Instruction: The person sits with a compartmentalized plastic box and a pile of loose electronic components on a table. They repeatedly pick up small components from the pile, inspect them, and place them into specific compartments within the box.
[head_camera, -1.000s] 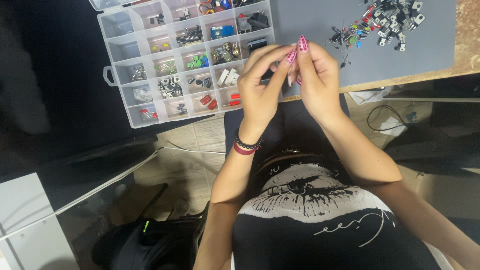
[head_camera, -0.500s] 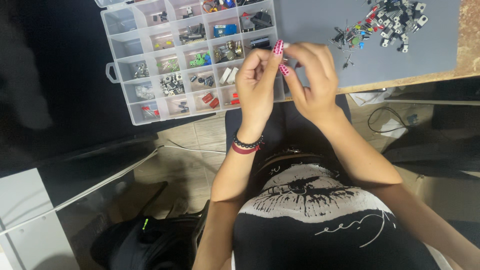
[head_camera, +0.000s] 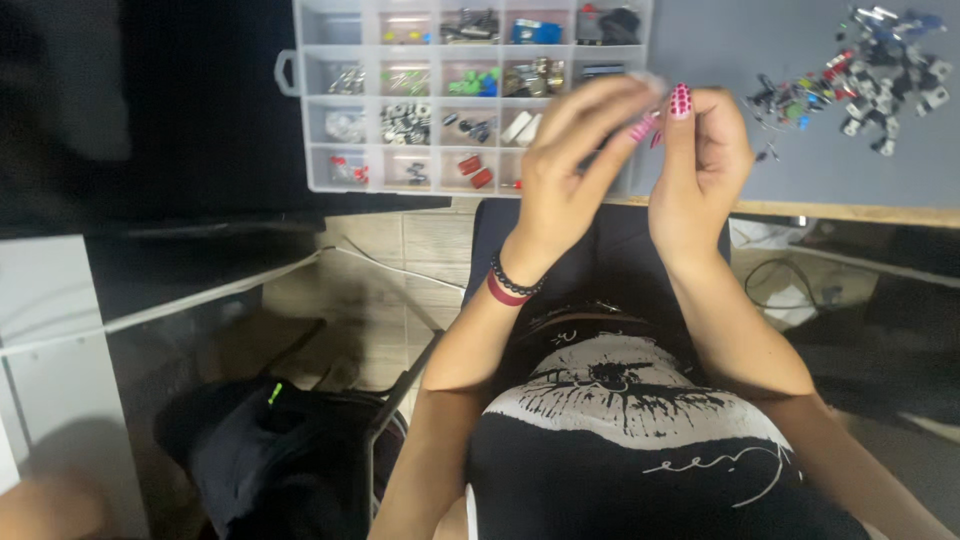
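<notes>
A single head-worn view looks steeply down from close above the person's own chest. The left hand (head_camera: 565, 180) and right hand (head_camera: 700, 165) fill the middle; beyond them lies the surface (head_camera: 800, 190), below them the floor (head_camera: 400, 260).

**Clear plastic, matt grey, bare wood**

The compartment organiser box (head_camera: 470, 95) at 12 o'clock is clear, glossy plastic with thin translucent walls and a moulded handle. The mat (head_camera: 800, 160) under it at 1 o'clock looks matt grey and smooth, and it lies on a table edge (head_camera: 850, 212) of pale, unvarnished-looking wood. The heap of small electronic parts (head_camera: 870, 75) at 2 o'clock mixes shiny metal legs with coloured plastic bodies. The fingernails (head_camera: 680, 100) on the right hand (head_camera: 700, 160) are glossy pink with dark dots. The left hand (head_camera: 570, 170) has a wrist band (head_camera: 510, 287) of dark beads beside red cloth. The T-shirt (head_camera: 640, 450) at 6 o'clock is matt black cloth with a white print.
</notes>
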